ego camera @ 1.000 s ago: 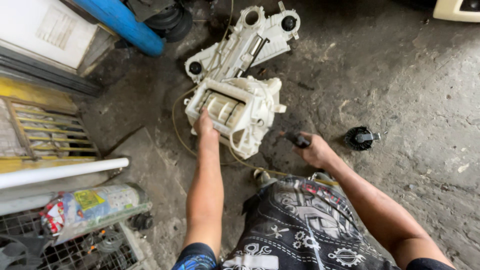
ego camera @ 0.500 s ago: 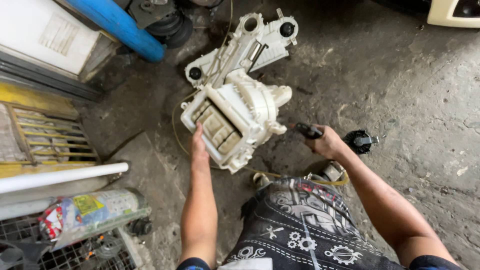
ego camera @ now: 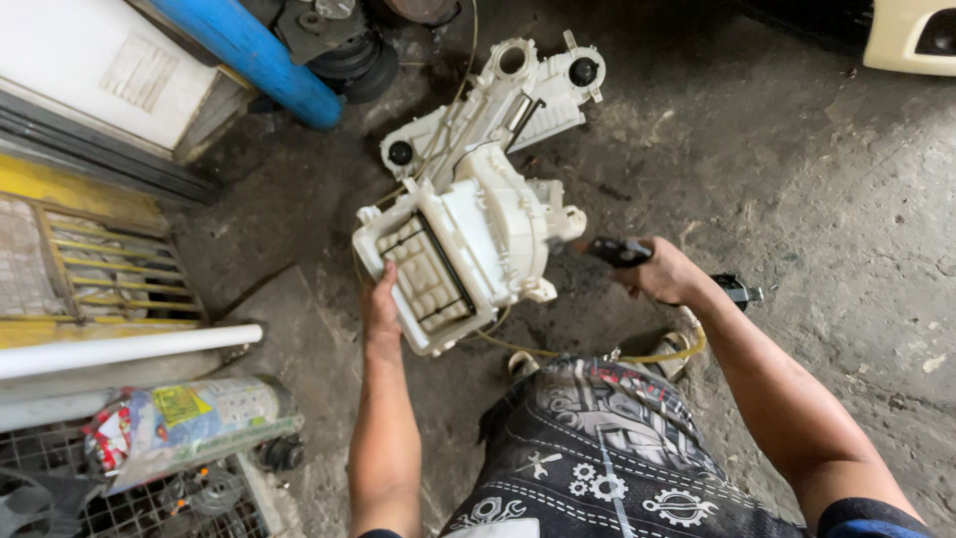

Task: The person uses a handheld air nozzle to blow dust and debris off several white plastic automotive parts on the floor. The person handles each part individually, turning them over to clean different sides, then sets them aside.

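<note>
My left hand grips the lower left edge of a white plastic blower housing and holds it tilted up off the concrete floor. Its gridded opening faces me. My right hand is closed on a black tool whose tip points at the housing's right side, close to a round stub there. A thin yellow hose curves under the housing toward my right hand. A second white housing piece lies on the floor just behind the first.
A blue pipe and a white panel lie at the upper left. Below them are a yellow grate, a white bar and a wrapped cylinder. A small black part sits by my right wrist.
My left hand has lifted and tipped the housing so its grid faces me. My right hand has moved left with the black tool, closer to the housing.
</note>
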